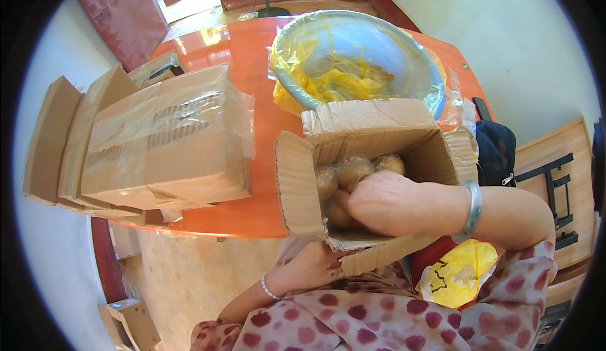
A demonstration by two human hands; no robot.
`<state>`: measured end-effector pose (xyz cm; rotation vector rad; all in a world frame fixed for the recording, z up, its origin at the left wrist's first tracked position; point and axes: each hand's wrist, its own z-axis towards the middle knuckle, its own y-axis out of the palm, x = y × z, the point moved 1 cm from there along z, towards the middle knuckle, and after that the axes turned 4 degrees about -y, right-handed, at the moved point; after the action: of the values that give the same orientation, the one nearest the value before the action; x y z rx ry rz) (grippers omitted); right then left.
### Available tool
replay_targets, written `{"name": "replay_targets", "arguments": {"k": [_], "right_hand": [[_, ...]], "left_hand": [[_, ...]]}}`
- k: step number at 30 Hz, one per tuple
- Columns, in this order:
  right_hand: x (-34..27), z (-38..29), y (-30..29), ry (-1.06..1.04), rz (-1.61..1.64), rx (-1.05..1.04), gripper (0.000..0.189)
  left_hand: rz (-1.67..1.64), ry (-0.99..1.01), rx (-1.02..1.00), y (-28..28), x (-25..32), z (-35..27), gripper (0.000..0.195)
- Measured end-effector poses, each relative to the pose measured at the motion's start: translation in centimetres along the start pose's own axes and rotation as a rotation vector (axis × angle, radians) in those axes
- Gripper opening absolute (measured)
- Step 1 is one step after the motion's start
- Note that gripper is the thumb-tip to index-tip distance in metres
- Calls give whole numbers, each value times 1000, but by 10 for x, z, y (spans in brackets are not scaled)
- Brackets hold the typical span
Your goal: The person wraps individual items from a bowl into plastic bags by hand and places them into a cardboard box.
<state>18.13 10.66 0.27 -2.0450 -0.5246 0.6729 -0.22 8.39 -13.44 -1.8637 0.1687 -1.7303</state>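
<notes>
An open cardboard box (293, 185) with its flaps spread stands at the near edge of the orange table (208, 221). Inside it, several round brownish items in clear plastic wrap (354, 171) lie towards the left. My right hand (378, 202) reaches down into the box among them; its fingers are mostly hidden, so its hold cannot be told. At the box's near side, my left hand (315, 266) grips the lower edge by the near flap. Behind the box stands a large round basin (289, 78) lined with clear plastic, with crumpled yellow plastic (345, 78) in it.
Taped cardboard boxes (170, 138) stand at the table's left. A dark mesh bag (494, 152) and a black flat object (482, 108) lie at the right edge. A yellow plastic bag (457, 275) is below the box, more cartons (135, 325) on the floor, and a folding table (554, 185) at the right.
</notes>
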Motion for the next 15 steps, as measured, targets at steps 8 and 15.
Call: {"name": "replay_targets", "arguments": {"k": [8, 15], "right_hand": [[-6, 4, -12, -385, -396, 160, 7], [3, 22, -3, -409, -364, 102, 14]], "left_hand": [[-251, 122, 137, 2, 10, 2, 37], [-299, -2, 137, 7, 12, -1, 32]]}}
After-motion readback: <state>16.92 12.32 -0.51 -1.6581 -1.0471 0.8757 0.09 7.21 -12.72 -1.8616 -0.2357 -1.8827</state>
